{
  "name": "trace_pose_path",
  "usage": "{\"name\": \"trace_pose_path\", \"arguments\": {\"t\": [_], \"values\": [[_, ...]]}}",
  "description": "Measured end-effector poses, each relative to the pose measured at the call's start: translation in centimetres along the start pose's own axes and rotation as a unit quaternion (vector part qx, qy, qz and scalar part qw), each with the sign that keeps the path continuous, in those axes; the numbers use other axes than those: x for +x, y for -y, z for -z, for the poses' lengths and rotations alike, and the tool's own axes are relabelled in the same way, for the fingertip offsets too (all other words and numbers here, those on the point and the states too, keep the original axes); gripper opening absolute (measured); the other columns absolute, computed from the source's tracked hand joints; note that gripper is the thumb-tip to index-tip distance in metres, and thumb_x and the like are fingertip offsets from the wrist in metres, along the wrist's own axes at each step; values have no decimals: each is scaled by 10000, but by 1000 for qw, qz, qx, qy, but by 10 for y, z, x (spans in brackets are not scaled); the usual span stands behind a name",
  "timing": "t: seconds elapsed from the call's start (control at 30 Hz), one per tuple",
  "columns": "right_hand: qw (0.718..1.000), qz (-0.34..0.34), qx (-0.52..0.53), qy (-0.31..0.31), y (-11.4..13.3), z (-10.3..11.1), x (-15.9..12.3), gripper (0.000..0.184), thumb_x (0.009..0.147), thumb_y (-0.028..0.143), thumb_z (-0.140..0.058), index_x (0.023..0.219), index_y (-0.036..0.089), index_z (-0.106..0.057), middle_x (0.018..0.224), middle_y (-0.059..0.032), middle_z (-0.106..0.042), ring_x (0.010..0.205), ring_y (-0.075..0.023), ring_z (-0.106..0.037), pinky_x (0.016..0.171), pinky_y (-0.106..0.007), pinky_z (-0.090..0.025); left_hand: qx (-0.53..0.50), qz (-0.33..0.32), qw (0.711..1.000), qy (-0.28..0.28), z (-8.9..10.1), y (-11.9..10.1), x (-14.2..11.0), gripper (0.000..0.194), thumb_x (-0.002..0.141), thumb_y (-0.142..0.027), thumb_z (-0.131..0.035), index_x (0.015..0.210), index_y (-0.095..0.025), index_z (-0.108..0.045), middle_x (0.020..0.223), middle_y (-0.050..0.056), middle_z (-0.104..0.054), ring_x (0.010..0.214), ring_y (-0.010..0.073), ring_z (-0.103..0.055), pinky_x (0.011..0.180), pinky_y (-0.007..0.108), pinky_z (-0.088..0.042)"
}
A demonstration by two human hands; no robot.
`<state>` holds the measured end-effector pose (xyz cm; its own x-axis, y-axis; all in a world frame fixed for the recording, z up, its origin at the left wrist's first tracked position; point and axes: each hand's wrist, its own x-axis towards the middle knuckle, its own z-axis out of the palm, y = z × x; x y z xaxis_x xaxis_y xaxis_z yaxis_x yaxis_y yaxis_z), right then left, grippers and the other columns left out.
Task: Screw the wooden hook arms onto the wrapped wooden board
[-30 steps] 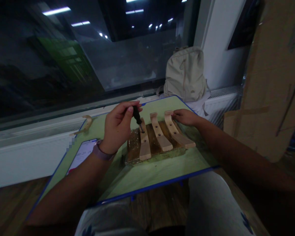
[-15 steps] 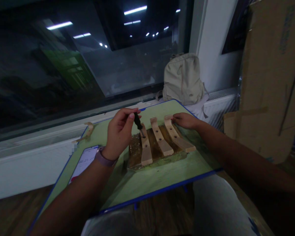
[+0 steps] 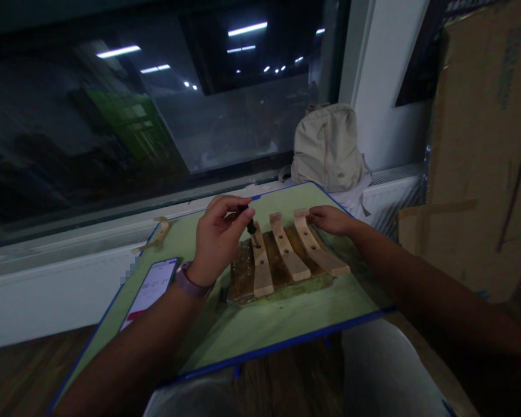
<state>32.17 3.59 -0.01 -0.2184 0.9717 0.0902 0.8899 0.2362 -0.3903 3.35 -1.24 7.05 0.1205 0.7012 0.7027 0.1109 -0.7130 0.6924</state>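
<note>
Screwdriver (image 3: pixel 251 226) is in my left hand (image 3: pixel 219 234), thumb and fingers pinching the handle just above the block's (image 3: pixel 239 284) far left part. Shaft slopes down and right; tip is at the upper hole of the left wooden piece (image 3: pixel 263 278), which lies across the block's left part. Can't tell if the tip is seated in anything.

Key relation: that piece is just right of and below my left hand, long axis running near to far, near end skewed slightly right. Tool comes in steeply from its far left. Left hand is the nearer one by a lot.

Right hand (image 3: pixel 332 220) is beyond the block's far right corner, fingertips against the far end of the right wooden piece (image 3: pixel 316 249). Fingers partly hidden, so can't tell if they pinch it or only press.

Middle wooden piece (image 3: pixel 290 255) sits between the two, apart from both. Near ends of all three reach the block's near edge or just over.

Room: widest run of green tabletop (image 3: pixel 282 330) is on the block's near side, out to the blue edge. Left of the block is tighter: my forearm, then phone (image 3: pixel 154 286). Loose wooden piece (image 3: pixel 161 233) is well off the block's far left, at the table edge.
</note>
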Motion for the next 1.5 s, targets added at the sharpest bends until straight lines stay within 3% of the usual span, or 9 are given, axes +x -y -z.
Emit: {"name": "trace_pose_path", "arguments": {"t": [0.1,0.3,0.5,0.77,0.93,1.03,1.2,1.4,1.5], "values": [[1000,2,-1,-1,0,0,0,460,971,466,-375,947,163,-720,949,-113,-738,877,-234,-641,765,-298,-431,27,8,1000,-5,3,-4,2,155,794,-315,-749,914,-218,-743,932,35,-725,855,153,-669,782,280,-545],[1000,3,1,-3,-1,0,0,446,964,465,-387,963,172,-723,932,-113,-738,902,-242,-642,780,-301,-436,-32,68,995,68,6,-11,5,237,874,-362,-656,1042,-212,-728,992,61,-744,916,184,-700,868,343,-555],[1000,5,1,0,0,0,-1,452,972,460,-374,947,168,-718,946,-112,-738,902,-231,-643,771,-287,-435,75,-8,997,19,8,-5,6,183,834,-351,-703,962,-238,-769,983,51,-726,934,179,-659,854,314,-530],[1000,5,3,1,-1,-1,0,436,973,438,-367,919,172,-708,960,-107,-735,897,-223,-640,758,-281,-434,-57,61,995,52,2,-5,2,269,870,-416,-649,1023,-199,-689,946,58,-723,912,175,-687,863,330,-544],[1000,13,2,6,-5,-3,1,458,977,443,-333,889,159,-681,945,-111,-723,864,-212,-637,751,-281,-432,-5,25,1000,10,0,-4,2,224,758,-340,-775,900,-196,-678,886,26,-682,790,140,-653,741,274,-545],[1000,18,2,8,-7,-3,2,449,976,444,-329,876,169,-670,916,-99,-718,848,-204,-631,742,-277,-429,10,29,1000,1,2,-4,4,200,787,-331,-750,918,-191,-693,893,37,-712,818,152,-678,774,290,-555],[1000,21,-2,9,-7,-3,2,458,974,455,-318,858,176,-661,878,-96,-710,824,-205,-623,727,-279,-428,-38,48,997,41,0,-5,1,275,885,-360,-640,1098,-187,-657,974,70,-734,925,178,-706,858,328,-555],[1000,25,-4,12,-7,-3,3,459,969,454,-320,864,165,-660,903,-105,-712,846,-205,-628,752,-279,-425,88,-31,996,-4,3,-2,1,182,807,-321,-730,957,-221,-744,958,41,-700,881,161,-649,774,279,-534],[1000,26,-3,12,-8,-4,2,459,971,452,-322,864,165,-664,906,-102,-711,850,-201,-626,757,-275,-421,87,-11,996,-19,5,-2,4,177,810,-300,-727,963,-216,-752,935,37,-721,860,155,-661,775,278,-534]]}}
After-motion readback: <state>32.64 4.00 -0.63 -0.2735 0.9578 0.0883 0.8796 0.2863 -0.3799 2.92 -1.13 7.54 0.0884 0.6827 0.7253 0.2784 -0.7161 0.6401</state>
